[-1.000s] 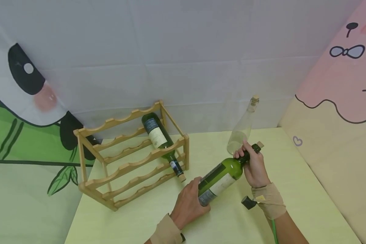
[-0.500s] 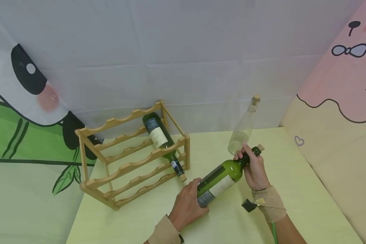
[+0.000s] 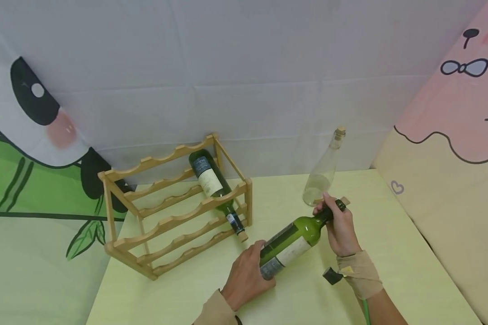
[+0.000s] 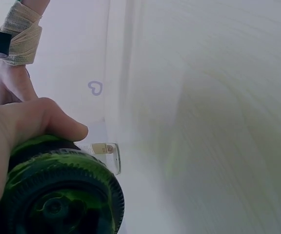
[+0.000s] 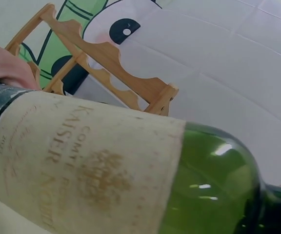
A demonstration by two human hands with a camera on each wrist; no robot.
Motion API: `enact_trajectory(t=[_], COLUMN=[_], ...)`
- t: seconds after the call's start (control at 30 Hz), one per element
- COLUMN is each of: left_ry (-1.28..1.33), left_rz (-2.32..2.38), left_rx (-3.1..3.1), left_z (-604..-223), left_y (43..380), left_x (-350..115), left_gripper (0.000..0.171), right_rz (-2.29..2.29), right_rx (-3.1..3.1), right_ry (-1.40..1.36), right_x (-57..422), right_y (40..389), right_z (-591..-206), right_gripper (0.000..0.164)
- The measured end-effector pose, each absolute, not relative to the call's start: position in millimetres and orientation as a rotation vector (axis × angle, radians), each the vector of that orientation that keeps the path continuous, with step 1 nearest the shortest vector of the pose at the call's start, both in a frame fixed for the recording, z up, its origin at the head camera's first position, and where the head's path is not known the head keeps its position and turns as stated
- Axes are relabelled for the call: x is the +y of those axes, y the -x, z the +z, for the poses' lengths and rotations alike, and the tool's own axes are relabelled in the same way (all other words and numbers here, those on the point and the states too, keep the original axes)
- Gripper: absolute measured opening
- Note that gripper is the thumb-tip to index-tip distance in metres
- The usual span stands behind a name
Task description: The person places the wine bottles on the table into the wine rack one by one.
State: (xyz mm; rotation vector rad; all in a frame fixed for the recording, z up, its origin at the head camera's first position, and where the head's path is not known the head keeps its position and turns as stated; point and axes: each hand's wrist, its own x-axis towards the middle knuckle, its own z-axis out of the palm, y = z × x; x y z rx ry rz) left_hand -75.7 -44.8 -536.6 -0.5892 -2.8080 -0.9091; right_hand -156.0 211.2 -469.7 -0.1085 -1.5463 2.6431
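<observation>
A green wine bottle [image 3: 290, 243] with a cream and blue label is tilted above the table, its corked neck pointing up and right. My left hand [image 3: 248, 275] grips it round the base end; the left wrist view shows the thumb [image 4: 65, 122] lying along the glass beside the round bottom. My right hand [image 3: 339, 225] holds the dark neck just below the cork. In the right wrist view the label [image 5: 87, 161] fills the foreground. A second green wine bottle [image 3: 211, 180] lies in the right-hand slot of the wooden wine rack [image 3: 166, 223], cork toward me.
Behind my right hand stands a clear corked bottle [image 3: 321, 176] on the pale yellow table [image 3: 284, 302]. The rack occupies the left part of the table. A grey cloth wall [image 3: 268, 113] closes off the back, with printed cloth at both sides.
Both hands have drifted slightly down and left together with the held bottle. Their grip looks the same, and the rack, its bottle and the clear bottle stay put.
</observation>
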Motion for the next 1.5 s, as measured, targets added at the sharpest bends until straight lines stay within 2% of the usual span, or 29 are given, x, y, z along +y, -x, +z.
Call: enact_trajectory(t=[0.23,1.13,1.5], left_ry=[0.591,0.66,0.654], left_rz=[-0.885,-0.816,-0.769], left_rx=[-2.822,-2.877,-2.919], left_z=[-537,-523,-518], left_y=[74,69,70], left_x=[-50,-60,-64], left_gripper=[0.085,0.079,0.08], right_rz=[2.613,2.608,2.52], right_rx=[-1.532,-1.587,-1.651], right_ry=[0.1,0.067,0.143], right_x=[217,229,237], right_y=[156,151,150], right_z=[-471,-476,-480], right_gripper=[0.021,0.028,0.021])
